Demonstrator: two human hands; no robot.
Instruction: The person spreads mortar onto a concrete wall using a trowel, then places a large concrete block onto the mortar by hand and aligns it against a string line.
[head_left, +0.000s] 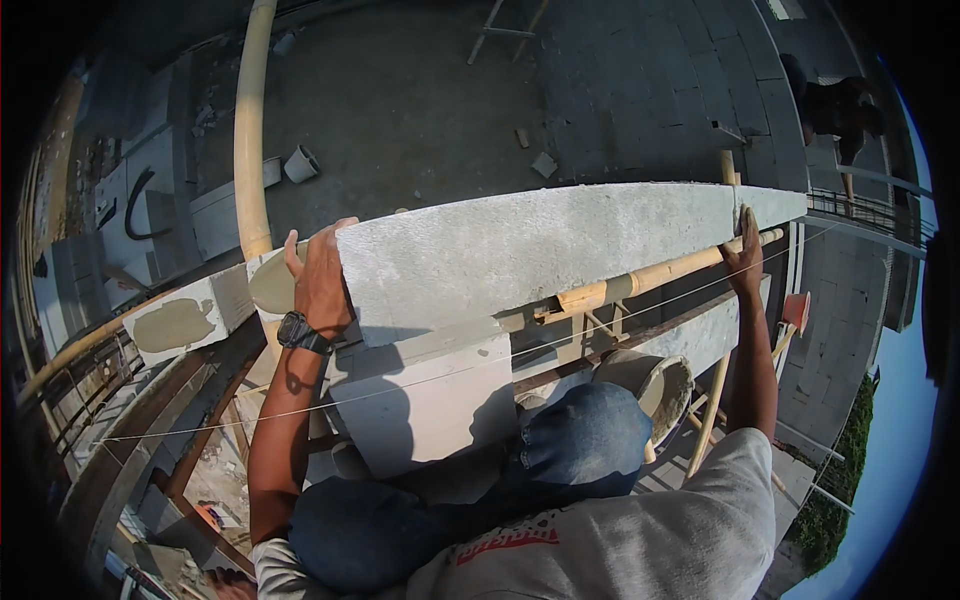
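Note:
A long pale grey concrete block stretches across the wall top in front of me. My left hand, with a dark watch on the wrist, grips its left end, fingers over the upper edge and thumb apart. At the right end, my right hand presses against the block with the fingers pointing up; its palm side is hidden. A bamboo pole passes just below the right hand. Close to the left hand, grey mortar coats a block end. A thin string runs across below both hands.
A white block lies in front of my knees. To its right stands a mortar-stained bucket. An upright bamboo pole rises at left. On the floor far below is a small bucket. Another person is at far right.

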